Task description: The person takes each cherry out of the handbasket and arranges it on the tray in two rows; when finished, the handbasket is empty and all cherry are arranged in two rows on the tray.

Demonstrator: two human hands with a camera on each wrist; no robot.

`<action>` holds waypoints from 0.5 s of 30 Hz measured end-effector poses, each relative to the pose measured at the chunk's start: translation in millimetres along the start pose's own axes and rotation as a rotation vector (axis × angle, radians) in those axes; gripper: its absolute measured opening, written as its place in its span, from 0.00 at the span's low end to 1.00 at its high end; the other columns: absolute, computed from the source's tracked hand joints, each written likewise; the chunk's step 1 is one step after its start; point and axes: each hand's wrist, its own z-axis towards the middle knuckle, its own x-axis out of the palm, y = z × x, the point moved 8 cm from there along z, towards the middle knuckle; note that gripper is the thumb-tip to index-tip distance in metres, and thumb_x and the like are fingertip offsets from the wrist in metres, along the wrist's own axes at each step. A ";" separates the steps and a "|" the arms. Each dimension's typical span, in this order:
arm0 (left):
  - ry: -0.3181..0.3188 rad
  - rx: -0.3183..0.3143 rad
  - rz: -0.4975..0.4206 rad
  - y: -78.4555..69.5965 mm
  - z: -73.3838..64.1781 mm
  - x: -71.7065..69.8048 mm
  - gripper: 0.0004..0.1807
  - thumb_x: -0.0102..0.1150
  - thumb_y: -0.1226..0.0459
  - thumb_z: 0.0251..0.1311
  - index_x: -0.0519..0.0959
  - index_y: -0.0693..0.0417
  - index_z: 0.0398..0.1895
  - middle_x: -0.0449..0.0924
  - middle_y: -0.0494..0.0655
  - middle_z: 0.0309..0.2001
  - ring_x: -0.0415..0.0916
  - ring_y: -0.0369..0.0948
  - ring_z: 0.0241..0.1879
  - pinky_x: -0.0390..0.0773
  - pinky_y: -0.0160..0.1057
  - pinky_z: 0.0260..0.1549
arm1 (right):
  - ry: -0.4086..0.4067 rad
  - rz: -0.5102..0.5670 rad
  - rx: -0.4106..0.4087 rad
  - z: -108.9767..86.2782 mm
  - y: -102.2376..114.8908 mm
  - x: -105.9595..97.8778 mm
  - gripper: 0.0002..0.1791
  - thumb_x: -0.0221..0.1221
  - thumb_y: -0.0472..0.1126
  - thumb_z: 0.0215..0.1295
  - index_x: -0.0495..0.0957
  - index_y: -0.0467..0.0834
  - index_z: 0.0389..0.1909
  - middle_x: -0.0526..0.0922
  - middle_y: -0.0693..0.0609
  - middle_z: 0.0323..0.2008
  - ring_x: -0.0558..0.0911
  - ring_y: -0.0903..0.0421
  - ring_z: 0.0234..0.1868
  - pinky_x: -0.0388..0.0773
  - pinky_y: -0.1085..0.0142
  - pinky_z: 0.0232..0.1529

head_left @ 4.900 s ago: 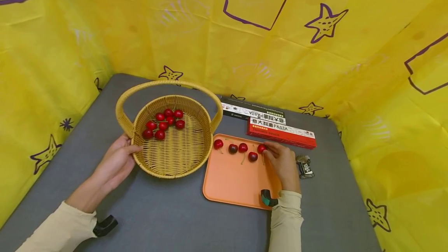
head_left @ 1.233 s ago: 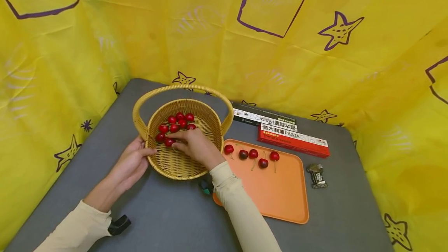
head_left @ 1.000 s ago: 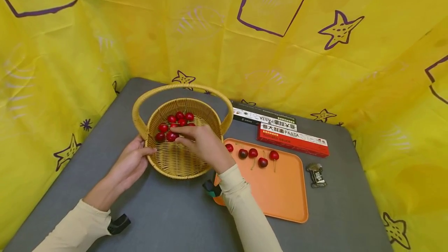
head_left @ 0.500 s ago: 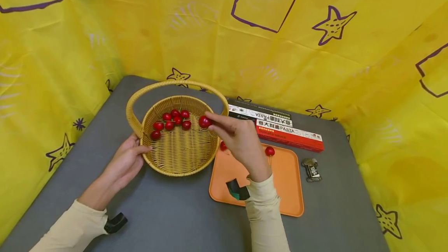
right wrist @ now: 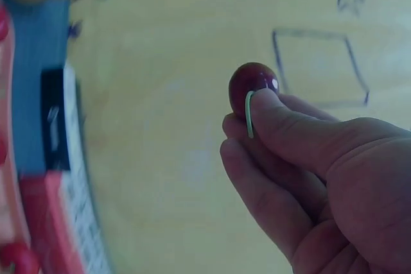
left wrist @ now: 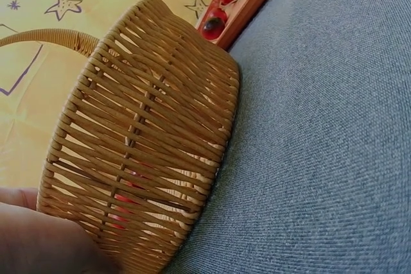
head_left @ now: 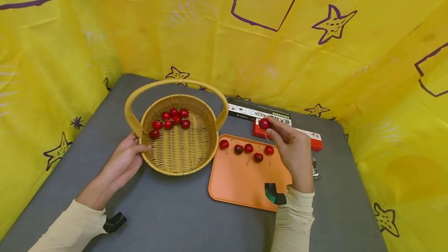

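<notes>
My left hand (head_left: 120,162) grips the left rim of a round wicker basket (head_left: 182,154), thumb over the edge. Several red cherries (head_left: 168,124) lie in the basket's back left part, and the tall handle arches over its back. My right hand (head_left: 295,153) pinches a dark red cherry (right wrist: 250,85) between thumb and fingertips, its green stem hanging down by the thumb. This hand is raised over the back right of an orange tray (head_left: 238,184). Along the tray's back side lies a loose row of several cherries (head_left: 248,148), with stems, some darker than others.
Behind the tray lie a black-and-white pasta box (head_left: 245,109) and a red-and-white pasta box (head_left: 311,137). A small dark toy-like object (head_left: 315,170) is partly hidden by my right hand. A yellow patterned cloth (head_left: 210,42) walls in the grey table (head_left: 168,213).
My right hand reached into the basket, took a cherry from the group there, and carried it rightward over the tray. My left hand has kept its grip on the basket rim.
</notes>
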 end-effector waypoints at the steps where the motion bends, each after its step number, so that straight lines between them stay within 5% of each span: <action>1: 0.002 0.000 0.000 -0.3 0.2 0.3 0.44 0.37 0.81 0.74 0.33 0.56 0.86 0.32 0.55 0.86 0.35 0.46 0.83 0.45 0.40 0.81 | -0.012 -0.020 0.022 -2.2 -8.2 -4.4 0.23 0.69 0.37 0.68 0.86 0.51 0.64 0.90 0.49 0.54 0.90 0.54 0.51 0.81 0.79 0.45; 8: 0.002 -0.005 0.004 -1.4 0.4 1.1 0.44 0.37 0.81 0.74 0.31 0.56 0.86 0.31 0.54 0.86 0.33 0.46 0.84 0.43 0.42 0.81 | -0.059 -0.166 0.173 -21.4 -70.9 -24.1 0.22 0.68 0.40 0.70 0.85 0.49 0.64 0.89 0.48 0.55 0.89 0.49 0.52 0.77 0.83 0.46; 15: -0.001 -0.007 0.008 -1.0 -0.5 1.0 0.44 0.37 0.81 0.74 0.33 0.56 0.86 0.33 0.55 0.86 0.34 0.47 0.84 0.43 0.42 0.81 | -0.008 -0.176 0.297 -39.4 -112.6 -26.7 0.23 0.67 0.37 0.71 0.83 0.43 0.66 0.87 0.42 0.57 0.88 0.44 0.56 0.77 0.84 0.45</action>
